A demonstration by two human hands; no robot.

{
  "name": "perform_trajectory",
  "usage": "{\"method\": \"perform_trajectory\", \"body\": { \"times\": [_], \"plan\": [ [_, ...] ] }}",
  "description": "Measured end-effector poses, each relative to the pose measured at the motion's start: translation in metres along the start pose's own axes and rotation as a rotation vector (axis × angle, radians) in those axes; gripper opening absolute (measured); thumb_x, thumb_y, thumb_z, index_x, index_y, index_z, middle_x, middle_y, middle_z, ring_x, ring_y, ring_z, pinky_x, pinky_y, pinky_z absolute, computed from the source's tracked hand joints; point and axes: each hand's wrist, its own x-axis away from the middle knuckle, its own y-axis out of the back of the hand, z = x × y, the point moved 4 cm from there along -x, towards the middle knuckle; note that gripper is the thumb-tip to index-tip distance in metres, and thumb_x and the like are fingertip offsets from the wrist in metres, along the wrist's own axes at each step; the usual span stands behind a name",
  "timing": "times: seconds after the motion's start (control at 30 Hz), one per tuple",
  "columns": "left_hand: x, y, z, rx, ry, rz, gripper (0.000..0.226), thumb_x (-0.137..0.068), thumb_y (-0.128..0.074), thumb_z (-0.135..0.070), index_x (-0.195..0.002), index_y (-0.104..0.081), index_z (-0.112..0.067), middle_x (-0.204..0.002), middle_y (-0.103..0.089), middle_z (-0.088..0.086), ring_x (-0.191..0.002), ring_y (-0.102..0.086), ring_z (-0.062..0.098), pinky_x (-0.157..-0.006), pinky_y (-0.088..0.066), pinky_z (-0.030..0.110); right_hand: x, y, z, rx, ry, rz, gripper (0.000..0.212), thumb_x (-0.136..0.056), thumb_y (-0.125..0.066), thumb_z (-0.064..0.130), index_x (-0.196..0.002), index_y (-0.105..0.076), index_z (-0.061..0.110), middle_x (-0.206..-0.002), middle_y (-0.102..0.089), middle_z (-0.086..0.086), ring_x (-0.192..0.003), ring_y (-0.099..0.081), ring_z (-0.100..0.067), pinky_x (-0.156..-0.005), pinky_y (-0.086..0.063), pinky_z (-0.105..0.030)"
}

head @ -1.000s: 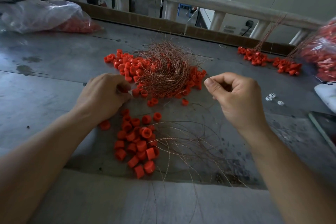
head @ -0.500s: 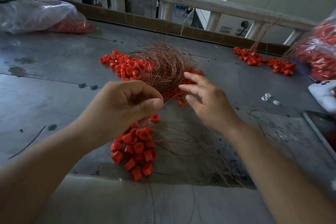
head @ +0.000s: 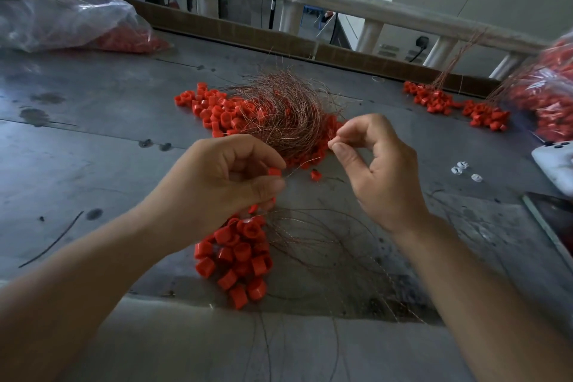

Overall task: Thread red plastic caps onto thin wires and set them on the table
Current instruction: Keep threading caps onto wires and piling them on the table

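Left hand (head: 223, 183) pinches red cap (head: 274, 171); right hand (head: 378, 170) pinches thin wire (head: 307, 162).

Only two hands and forearms of the person are in view. The left hand (head: 217, 183) and its forearm (head: 77, 288) come in from the near left corner, the right hand (head: 381, 170) and its forearm (head: 480, 304) from the near right. Both forearms are bare right to the frame edge. The right thumbnail (head: 342, 150) is broad, rounded and cut short. Knuckles and tendons ridge the back of the right hand.
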Motion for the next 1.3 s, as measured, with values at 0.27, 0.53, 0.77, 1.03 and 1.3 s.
{"method": "perform_trajectory", "body": {
  "times": [0.27,0.53,0.77,1.03,1.3],
  "plan": [
    [0.000,-0.001,0.003,0.144,0.040,0.007,0.025,-0.048,-0.071,-0.024,-0.072,-0.070,-0.029,-0.082,-0.073,0.005,-0.070,-0.070,0.019,-0.056,-0.051,0.018,-0.001,0.023,0.021,0.038,0.225,-0.107,0.017,-0.084,-0.061,0.002,-0.100,-0.066,0.002,-0.081,-0.056,-0.006,-0.071,-0.052,-0.007,-0.071,-0.041,-0.009],
    [0.001,-0.001,-0.002,0.098,-0.005,-0.025,0.027,-0.046,-0.073,-0.024,-0.072,-0.073,-0.031,-0.071,-0.070,-0.006,-0.061,-0.064,0.003,-0.058,-0.049,0.010,0.006,0.028,0.044,-0.010,0.328,-0.033,0.009,-0.080,-0.066,0.004,-0.088,-0.067,0.008,-0.080,-0.057,-0.002,-0.075,-0.051,-0.003,-0.070,-0.041,-0.010],
    [0.000,-0.003,-0.003,0.090,-0.013,-0.047,0.034,-0.041,-0.071,-0.038,-0.075,-0.074,-0.035,-0.072,-0.070,-0.006,-0.060,-0.063,0.002,-0.057,-0.048,0.010,0.010,0.014,0.044,0.005,0.270,0.053,0.006,-0.075,-0.070,0.003,-0.081,-0.071,0.003,-0.076,-0.063,-0.005,-0.073,-0.054,-0.006,-0.068,-0.039,-0.006],
    [0.000,-0.004,-0.005,0.080,0.022,-0.023,0.043,-0.041,-0.072,-0.036,-0.084,-0.072,-0.037,-0.077,-0.073,-0.008,-0.064,-0.067,0.004,-0.058,-0.050,0.011,0.011,0.011,0.042,0.018,0.224,0.095,0.003,-0.077,-0.068,0.004,-0.079,-0.071,0.004,-0.077,-0.057,0.002,-0.071,-0.050,-0.002,-0.064,-0.036,-0.003],
    [0.002,-0.004,-0.006,0.076,0.013,0.000,0.038,-0.041,-0.074,-0.035,-0.078,-0.074,-0.035,-0.080,-0.072,0.002,-0.067,-0.067,0.011,-0.059,-0.053,0.017,0.013,0.011,0.042,0.017,0.212,0.100,0.003,-0.077,-0.068,0.004,-0.079,-0.070,0.004,-0.078,-0.056,0.003,-0.071,-0.050,-0.002,-0.063,-0.037,-0.003]
  ]
}}
